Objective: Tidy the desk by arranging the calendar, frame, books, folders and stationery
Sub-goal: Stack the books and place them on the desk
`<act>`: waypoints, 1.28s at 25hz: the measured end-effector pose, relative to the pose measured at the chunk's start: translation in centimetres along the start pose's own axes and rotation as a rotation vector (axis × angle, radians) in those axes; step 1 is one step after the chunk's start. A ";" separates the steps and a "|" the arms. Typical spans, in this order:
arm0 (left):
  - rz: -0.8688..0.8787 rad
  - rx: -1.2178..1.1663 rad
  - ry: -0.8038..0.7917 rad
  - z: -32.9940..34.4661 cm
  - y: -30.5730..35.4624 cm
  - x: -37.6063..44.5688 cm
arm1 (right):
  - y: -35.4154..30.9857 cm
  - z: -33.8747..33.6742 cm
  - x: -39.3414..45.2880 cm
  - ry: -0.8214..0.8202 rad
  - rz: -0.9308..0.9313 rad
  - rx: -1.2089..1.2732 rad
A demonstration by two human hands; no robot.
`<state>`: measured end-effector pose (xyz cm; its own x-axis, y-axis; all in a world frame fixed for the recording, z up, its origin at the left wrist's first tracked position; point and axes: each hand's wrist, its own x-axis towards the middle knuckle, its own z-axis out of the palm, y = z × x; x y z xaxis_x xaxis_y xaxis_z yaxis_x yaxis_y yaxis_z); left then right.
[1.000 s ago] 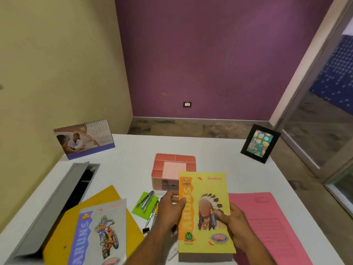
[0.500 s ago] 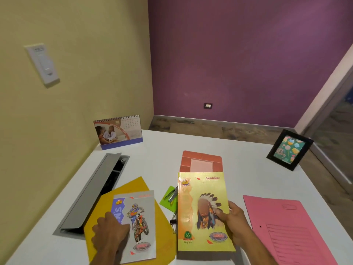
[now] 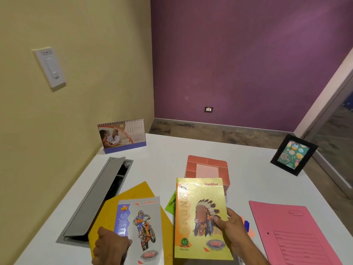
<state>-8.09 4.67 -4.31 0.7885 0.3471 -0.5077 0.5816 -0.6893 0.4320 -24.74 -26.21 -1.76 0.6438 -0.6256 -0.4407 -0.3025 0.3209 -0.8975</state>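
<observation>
You are on the books step: your right hand [image 3: 232, 229] pinches the yellow notebook [image 3: 200, 217] at its right edge, thumb on the cover and fingers tucked behind, holding it tilted up off the table [image 3: 162, 161] in front of you. Your left hand [image 3: 110, 245] has its fingers curled over the lower left corner of the grey notebook [image 3: 143, 226], which lies on the yellow folder [image 3: 133, 196] at the near left.

The next move, as I judge it, calls for bringing the two notebooks together into one stack with edges squared (both covers look glossy, so one may slide on the other), then finding them a settled place.

Both notebooks are thin, flat, soft-covered rectangles; the yellow one throws back a glittery sheen, the grey one a pale glare over its motorbike rider. The yellow folder under it is matt card, as is the pink folder [image 3: 298, 234] lying flat at the near right, well apart.

Between the notebooks a green sticky pad [image 3: 171, 204] peeks out with something small and dark on it, too hidden to name. Behind the yellow notebook sits a pink plastic organiser [image 3: 207, 165] with square compartments. The spiral-bound calendar [image 3: 122, 135] stands at the far left corner, the black frame [image 3: 293, 154] stands tilted at the far right edge, and a grey metal cable hatch [image 3: 99, 196] stands open along the left side.
</observation>
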 end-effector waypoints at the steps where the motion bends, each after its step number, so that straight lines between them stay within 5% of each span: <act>1: 0.024 -0.023 0.010 0.2 0.0 0.0 | 0.1 0.1 0.0 -0.003 0.006 0.002; 6: 0.049 0.074 0.103 1.2 0.2 -1.5 | 0.4 0.3 -0.1 -0.015 0.011 0.020; 15: 0.027 0.053 0.038 0.2 0.2 -1.1 | 1.3 0.3 -0.2 -0.021 0.032 0.034; 24: 0.393 -0.297 -0.080 -0.2 0.3 -1.6 | 1.1 1.7 -1.2 -0.165 0.048 0.048; 32: 0.496 -0.826 -0.467 -1.6 2.5 -3.9 | -0.2 5.6 -2.1 -0.233 -0.022 0.178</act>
<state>-9.34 2.61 -0.06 0.9212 -0.2522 -0.2964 0.3107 0.0179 0.9504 -22.10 -20.97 -0.56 0.7989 -0.4607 -0.3867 -0.1716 0.4415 -0.8807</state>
